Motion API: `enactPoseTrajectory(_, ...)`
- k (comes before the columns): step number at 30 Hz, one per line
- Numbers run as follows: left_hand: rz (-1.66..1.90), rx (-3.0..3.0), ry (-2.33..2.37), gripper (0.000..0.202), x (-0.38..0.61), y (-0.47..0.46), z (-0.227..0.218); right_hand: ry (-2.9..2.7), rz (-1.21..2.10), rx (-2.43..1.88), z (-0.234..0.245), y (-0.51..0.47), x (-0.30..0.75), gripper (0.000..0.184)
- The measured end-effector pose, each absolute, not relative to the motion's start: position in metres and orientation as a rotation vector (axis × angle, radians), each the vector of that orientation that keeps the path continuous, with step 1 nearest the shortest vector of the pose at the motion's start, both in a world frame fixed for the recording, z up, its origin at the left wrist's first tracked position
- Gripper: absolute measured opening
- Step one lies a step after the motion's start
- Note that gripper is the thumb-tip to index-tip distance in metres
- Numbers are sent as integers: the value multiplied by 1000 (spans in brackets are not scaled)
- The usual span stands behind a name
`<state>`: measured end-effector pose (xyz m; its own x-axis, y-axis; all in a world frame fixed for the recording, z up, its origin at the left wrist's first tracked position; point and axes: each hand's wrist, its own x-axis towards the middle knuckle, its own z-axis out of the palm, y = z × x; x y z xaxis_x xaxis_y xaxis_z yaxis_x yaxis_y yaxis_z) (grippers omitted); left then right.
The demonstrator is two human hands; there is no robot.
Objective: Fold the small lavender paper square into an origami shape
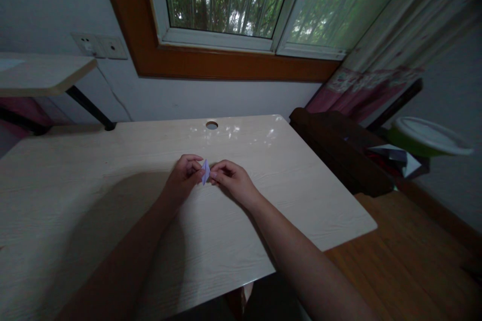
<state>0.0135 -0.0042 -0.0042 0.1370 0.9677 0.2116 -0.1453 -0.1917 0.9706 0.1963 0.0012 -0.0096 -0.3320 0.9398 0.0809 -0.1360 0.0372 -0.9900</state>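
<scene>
A small folded piece of purple paper (205,172), pointed at its top and bottom, is held just above the pale wooden desk (150,145). My left hand (186,173) pinches its left side between thumb and fingers. On the other side, the thumb and index finger of my right hand (230,176) close on the paper's right edge. The fingertips cover parts of the paper, so its exact folded shape is hard to make out.
A raised shelf (48,72) on black legs stands at the back left. A round cable hole (212,125) lies near the desk's rear edge, under the window (226,0). Right of the desk are dark wooden furniture (331,145) and a green-and-white container (425,135).
</scene>
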Motion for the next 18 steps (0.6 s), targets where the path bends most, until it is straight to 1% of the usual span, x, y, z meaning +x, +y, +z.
enactPoseTrajectory(6, 1303, 1315, 900, 30, 14, -8, 0, -1353, 1530, -868, -10, 1, 196, 26)
enactPoseTrajectory(12, 1324, 1351, 894, 29, 12, -6, -3, -1384, 1493, -889, -12, 3, 197, 24)
enactPoseTrajectory(18, 1317, 1375, 897, 28, 12, -5, -4, -1360, 1541, -877, -10, 3, 197, 25)
